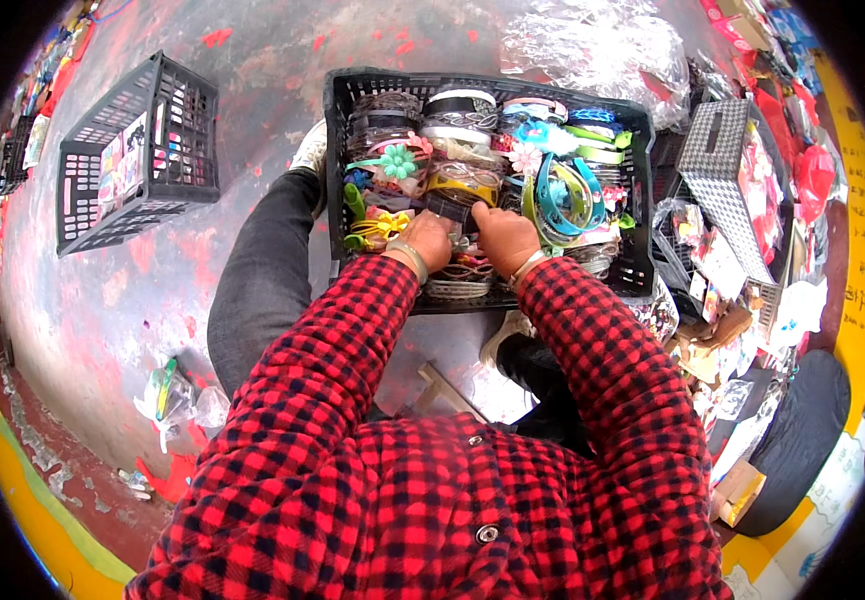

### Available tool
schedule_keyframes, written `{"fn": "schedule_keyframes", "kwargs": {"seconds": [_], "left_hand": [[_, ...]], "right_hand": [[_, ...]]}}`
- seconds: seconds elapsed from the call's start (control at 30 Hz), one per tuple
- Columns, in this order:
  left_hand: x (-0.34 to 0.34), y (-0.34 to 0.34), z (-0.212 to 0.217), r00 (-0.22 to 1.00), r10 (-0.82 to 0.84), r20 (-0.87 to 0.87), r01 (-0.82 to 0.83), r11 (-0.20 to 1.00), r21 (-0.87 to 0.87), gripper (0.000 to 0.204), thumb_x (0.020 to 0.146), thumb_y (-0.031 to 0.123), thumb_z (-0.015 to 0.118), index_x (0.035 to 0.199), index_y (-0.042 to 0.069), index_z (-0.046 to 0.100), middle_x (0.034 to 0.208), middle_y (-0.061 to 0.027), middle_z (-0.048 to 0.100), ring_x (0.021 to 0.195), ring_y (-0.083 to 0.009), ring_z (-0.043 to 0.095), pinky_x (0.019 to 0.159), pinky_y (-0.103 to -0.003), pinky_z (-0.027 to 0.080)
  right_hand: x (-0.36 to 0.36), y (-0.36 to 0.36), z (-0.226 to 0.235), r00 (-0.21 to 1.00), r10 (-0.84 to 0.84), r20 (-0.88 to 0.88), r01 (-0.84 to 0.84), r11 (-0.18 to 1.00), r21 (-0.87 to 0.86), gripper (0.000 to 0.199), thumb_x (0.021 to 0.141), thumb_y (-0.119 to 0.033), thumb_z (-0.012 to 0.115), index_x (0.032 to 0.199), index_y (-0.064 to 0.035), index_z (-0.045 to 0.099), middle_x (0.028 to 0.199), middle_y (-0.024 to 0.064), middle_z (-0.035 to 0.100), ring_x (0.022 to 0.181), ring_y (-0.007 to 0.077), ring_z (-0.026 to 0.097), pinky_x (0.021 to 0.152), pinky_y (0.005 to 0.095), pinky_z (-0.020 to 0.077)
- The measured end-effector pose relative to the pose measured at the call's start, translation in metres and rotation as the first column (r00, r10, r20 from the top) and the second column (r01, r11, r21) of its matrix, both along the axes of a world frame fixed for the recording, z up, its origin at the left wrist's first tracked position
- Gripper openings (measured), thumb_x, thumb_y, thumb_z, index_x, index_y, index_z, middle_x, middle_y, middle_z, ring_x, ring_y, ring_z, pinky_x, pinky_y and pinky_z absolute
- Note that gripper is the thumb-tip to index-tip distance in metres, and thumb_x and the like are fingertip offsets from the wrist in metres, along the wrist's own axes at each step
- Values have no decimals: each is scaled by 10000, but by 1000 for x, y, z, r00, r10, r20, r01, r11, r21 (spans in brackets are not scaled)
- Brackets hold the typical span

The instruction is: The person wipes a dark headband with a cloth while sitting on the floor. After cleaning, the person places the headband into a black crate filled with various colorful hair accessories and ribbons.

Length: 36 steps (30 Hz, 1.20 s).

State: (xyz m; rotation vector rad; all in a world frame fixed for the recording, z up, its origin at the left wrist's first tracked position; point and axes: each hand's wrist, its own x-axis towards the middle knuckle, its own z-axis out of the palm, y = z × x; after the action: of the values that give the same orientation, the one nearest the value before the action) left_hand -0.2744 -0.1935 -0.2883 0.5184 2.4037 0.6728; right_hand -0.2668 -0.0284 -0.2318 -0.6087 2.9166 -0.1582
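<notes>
Black crate packed with coloured headbands, on the grey floor before the person. Left hand and right hand reach in, fingers curled among the bands; exact grip cannot be told. Second crate lies well apart, leftward.

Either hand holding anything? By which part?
Cannot tell. Both the left hand and right hand are down among hairbands in the black crate; fingers hidden.

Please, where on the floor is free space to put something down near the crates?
Bare grey floor lies between the tilted side crate and the full black crate. The right side is crowded with plastic bags and packages. Both hands are busy inside the full crate.
</notes>
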Motion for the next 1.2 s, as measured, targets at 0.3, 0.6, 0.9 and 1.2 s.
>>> {"fn": "schedule_keyframes", "kwargs": {"seconds": [0.3, 0.6, 0.9, 1.2], "left_hand": [[-2, 2, 5, 993, 119, 7, -119, 990, 78, 481, 741, 81, 556, 1209, 79, 448, 1203, -179, 489, 1173, -337, 429, 987, -393, 353], [-6, 2, 17, 997, -10, 82, 16, 997, -71, 445, 707, 109, 623, 1137, 38, 533, 1181, -191, 511, 1153, -336, 445, 970, -387, 375], [4, 1, -15, 981, 144, -132, -122, 979, 162, 422, 682, 50, 604, 1095, 56, 519, 1113, -183, 530, 1093, -353, 479, 916, -413, 407], [3, -4, -1, 983, 157, -94, -137, 972, 189, 431, 709, 27, 556, 1136, 64, 508, 1089, -201, 536, 1084, -361, 483, 914, -414, 406]], "right_hand": [[-31, 21, 4, 979, -115, 171, 124, 992, -38, 208, 776, -136, 570, 949, -69, 476, 716, 169, 620, 707, 375, 614, 601, 463, 481], [-5, -9, -3, 999, 14, 47, -14, 1000, -7, 118, 801, -105, 519, 902, -86, 461, 678, 116, 622, 651, 298, 645, 548, 396, 505], [-24, -4, -3, 968, -117, 224, 111, 993, 40, 167, 802, -170, 539, 928, -81, 475, 695, 152, 625, 678, 354, 626, 591, 449, 486], [-32, -7, 5, 957, -168, 237, 186, 981, -55, 205, 783, -170, 594, 933, -86, 483, 761, 185, 626, 747, 380, 615, 636, 468, 481]]}}
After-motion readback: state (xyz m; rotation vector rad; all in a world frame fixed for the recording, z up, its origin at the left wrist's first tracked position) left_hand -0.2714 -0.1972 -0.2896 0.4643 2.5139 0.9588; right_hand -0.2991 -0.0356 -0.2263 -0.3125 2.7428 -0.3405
